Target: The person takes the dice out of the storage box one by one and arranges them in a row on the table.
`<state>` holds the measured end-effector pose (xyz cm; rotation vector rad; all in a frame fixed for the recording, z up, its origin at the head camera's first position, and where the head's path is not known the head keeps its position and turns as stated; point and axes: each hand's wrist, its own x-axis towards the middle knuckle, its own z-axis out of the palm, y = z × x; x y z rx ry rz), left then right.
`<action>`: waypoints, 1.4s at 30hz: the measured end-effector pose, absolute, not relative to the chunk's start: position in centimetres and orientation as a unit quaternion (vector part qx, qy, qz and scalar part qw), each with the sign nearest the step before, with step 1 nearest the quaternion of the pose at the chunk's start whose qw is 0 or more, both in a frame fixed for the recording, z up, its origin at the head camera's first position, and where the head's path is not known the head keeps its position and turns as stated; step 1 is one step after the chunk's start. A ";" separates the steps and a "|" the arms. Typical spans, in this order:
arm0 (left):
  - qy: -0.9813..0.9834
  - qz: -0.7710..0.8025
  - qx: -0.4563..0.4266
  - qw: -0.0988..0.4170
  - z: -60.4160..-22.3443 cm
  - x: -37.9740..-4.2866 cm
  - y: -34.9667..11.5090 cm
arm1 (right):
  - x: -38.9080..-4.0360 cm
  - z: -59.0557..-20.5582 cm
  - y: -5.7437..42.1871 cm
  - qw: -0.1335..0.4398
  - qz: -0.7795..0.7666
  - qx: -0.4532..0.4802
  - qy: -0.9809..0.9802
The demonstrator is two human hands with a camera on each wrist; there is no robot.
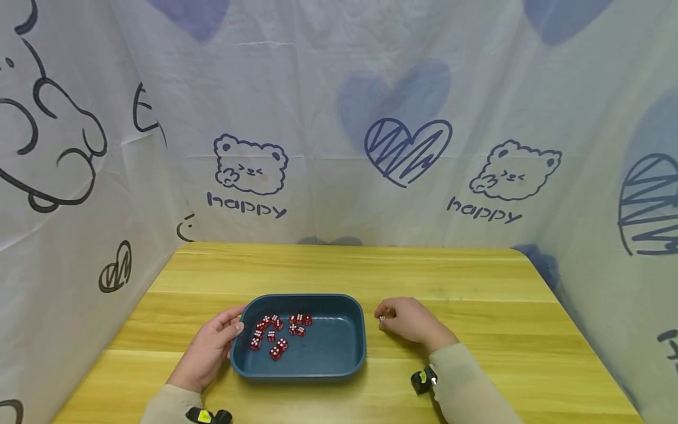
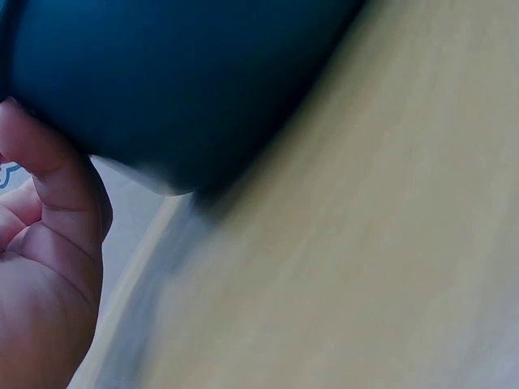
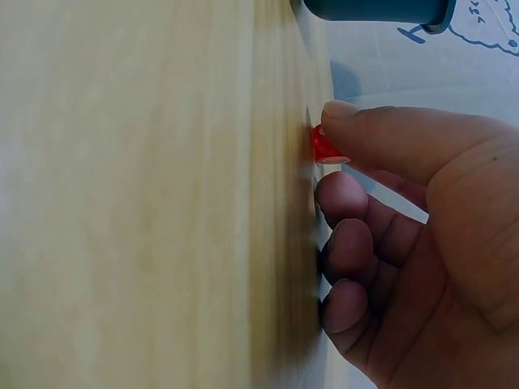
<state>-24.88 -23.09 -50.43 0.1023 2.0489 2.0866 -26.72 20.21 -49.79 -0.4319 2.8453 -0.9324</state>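
Observation:
A dark blue rectangular tray (image 1: 333,347) rests on the table with several red dice (image 1: 271,335) in its left half. My left hand (image 1: 209,347) grips the tray by its left rim, the thumb over the edge. In the left wrist view that thumb lies against the tray's outer wall (image 2: 186,89). To the right of the tray, my right hand (image 1: 410,321) is down at the tabletop and pinches a red die (image 3: 328,147) between thumb and forefinger. Its other fingers are curled in. The hand hides most of this die in the head view.
The yellow wood-grain table (image 1: 466,294) reaches back to a white printed curtain (image 1: 318,118), which also hangs along both sides. Each wrist wears a small black camera, such as the right one (image 1: 424,380).

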 end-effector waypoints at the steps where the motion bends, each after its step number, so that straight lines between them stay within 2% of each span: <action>1: 0.695 0.710 0.034 0.108 -50.5 -24.9 -23.1 | -26.7 -49.8 20.2 0.059 -0.307 -0.141 0.939; 11: 0.693 0.712 0.037 0.106 -50.6 -25.1 -23.2 | -26.3 -49.6 20.4 0.045 -0.328 -0.145 0.932; 29: 0.695 0.711 0.030 0.100 -50.7 -25.1 -23.0 | -25.3 -46.7 18.6 0.011 -0.344 -0.156 0.926; 42: 0.691 0.715 0.028 0.106 -50.6 -24.9 -23.4 | -24.1 -43.3 15.9 0.011 -0.335 -0.230 0.913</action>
